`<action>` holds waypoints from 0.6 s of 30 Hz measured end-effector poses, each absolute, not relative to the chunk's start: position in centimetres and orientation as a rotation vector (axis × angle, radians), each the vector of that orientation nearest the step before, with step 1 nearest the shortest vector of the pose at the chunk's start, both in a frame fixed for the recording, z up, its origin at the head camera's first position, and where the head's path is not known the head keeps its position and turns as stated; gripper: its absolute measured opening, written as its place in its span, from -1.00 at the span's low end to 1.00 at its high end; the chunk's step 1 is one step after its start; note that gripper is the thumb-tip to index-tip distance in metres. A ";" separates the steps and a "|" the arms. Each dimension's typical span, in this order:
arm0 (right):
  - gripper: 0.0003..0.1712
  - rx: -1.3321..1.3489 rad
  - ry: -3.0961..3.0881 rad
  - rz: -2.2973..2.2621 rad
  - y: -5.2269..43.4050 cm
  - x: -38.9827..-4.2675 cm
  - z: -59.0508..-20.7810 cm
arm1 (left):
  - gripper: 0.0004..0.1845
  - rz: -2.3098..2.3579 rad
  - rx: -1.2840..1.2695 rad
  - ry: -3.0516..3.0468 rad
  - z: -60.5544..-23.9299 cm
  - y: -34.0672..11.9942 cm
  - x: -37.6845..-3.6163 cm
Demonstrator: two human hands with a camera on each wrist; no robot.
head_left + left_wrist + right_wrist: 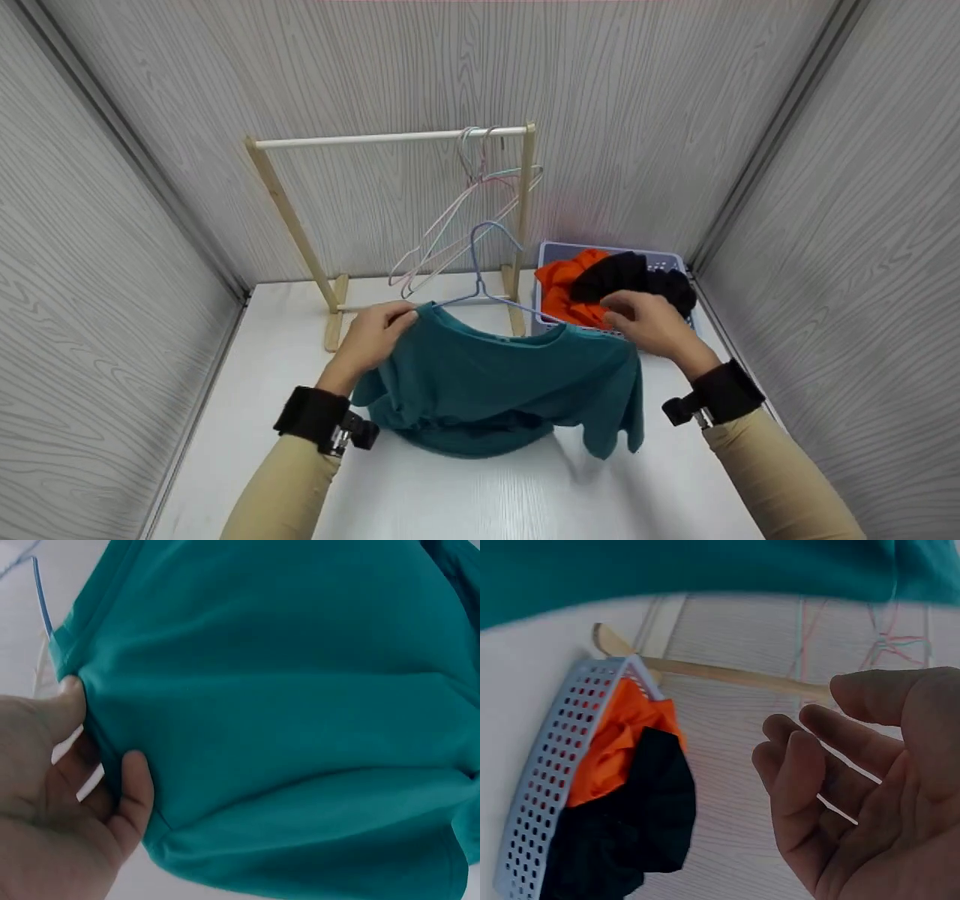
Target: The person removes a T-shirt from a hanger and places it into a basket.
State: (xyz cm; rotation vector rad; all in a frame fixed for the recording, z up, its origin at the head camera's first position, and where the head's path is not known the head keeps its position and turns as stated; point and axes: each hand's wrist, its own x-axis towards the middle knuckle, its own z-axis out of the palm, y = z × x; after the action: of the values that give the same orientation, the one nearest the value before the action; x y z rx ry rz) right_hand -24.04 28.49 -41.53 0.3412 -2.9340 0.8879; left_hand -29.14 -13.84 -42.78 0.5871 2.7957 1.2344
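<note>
We hold one teal shirt (502, 390) on one blue hanger (480, 281) above the white tabletop (450, 495).

Our left hand (379, 334) pinches the shirt's left shoulder between thumb and fingers, as the left wrist view shows. Our right hand (649, 322) is at the right shoulder, but its wrist view shows the fingers loosely bent and holding nothing. The shirt's hem sags onto the tabletop near us. Far behind stands one wooden rack (390, 139) with several pale hangers (465, 217), their number unclear. To the right sits one basket (667, 262) holding two garments: one orange (562, 289), one black (630, 277).
</note>
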 end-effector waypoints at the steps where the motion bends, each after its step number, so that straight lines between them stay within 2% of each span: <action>1: -0.67 0.339 -2.923 0.883 28.4 -24.0 -40.9 | -0.71 1.249 0.571 2.800 -42.8 -13.1 -29.1; 8: -0.68 0.334 -2.857 0.693 27.6 -23.4 -39.2 | -0.73 1.271 0.494 2.881 -42.8 -10.2 -28.4; 15: -0.63 0.388 -2.856 0.569 26.6 -23.0 -40.6 | -0.78 1.260 0.593 3.035 -43.9 -9.1 -27.9; 18: -0.68 0.373 -2.867 0.539 26.3 -23.0 -41.6 | -0.78 1.247 0.578 3.050 -44.3 -8.9 -27.6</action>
State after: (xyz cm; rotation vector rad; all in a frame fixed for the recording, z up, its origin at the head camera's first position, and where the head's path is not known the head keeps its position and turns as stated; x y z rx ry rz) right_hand -23.01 26.34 -41.63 0.3732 -2.8666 0.5391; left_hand -27.64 -8.87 -44.26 0.5776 3.0498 1.2466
